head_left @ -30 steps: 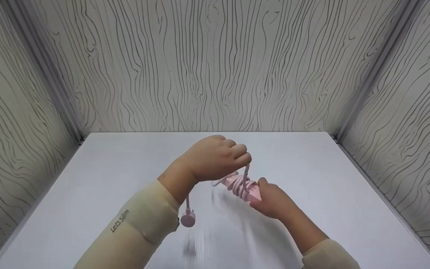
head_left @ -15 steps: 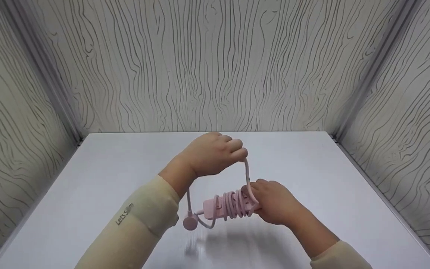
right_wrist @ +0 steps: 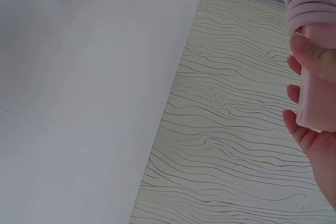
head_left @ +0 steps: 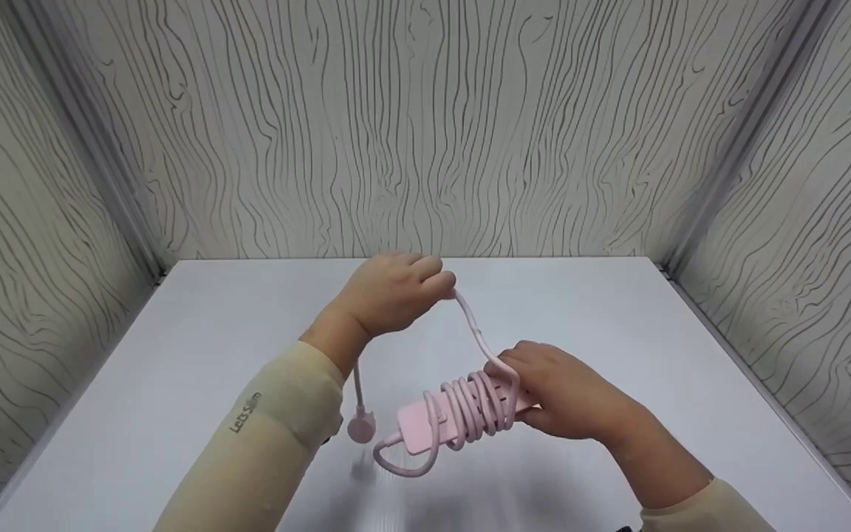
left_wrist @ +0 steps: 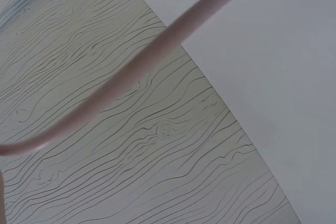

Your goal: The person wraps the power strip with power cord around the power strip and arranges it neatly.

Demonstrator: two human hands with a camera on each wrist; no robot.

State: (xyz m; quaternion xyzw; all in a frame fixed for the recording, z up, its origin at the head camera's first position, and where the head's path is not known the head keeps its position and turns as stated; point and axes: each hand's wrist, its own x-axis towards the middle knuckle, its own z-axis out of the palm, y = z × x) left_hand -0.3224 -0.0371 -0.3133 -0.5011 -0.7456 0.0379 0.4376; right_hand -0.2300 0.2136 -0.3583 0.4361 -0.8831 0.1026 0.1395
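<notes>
A pink power strip [head_left: 417, 427] is held above the table, its cord [head_left: 470, 414] wound several times around the body. My right hand [head_left: 569, 388] grips its right end; in the right wrist view, fingers and thumb wrap the bare end of the strip [right_wrist: 317, 100]. My left hand [head_left: 396, 292], raised up and to the left, holds the cord's free stretch [head_left: 479, 332], which runs taut down to the strip. Below the left wrist dangles the round plug [head_left: 361, 427]. The left wrist view shows the cord [left_wrist: 142, 61] crossing diagonally, with almost none of the hand.
The white table [head_left: 248, 310] lies beneath both hands. Wood-grain patterned panels [head_left: 425, 133] rise behind it and along both sides, with grey corner strips [head_left: 736, 140] between them.
The power strip has turned so its socket face shows, and its left end has swung down and left. My left hand has moved left, drawing out more cord; my right hand has shifted slightly right.
</notes>
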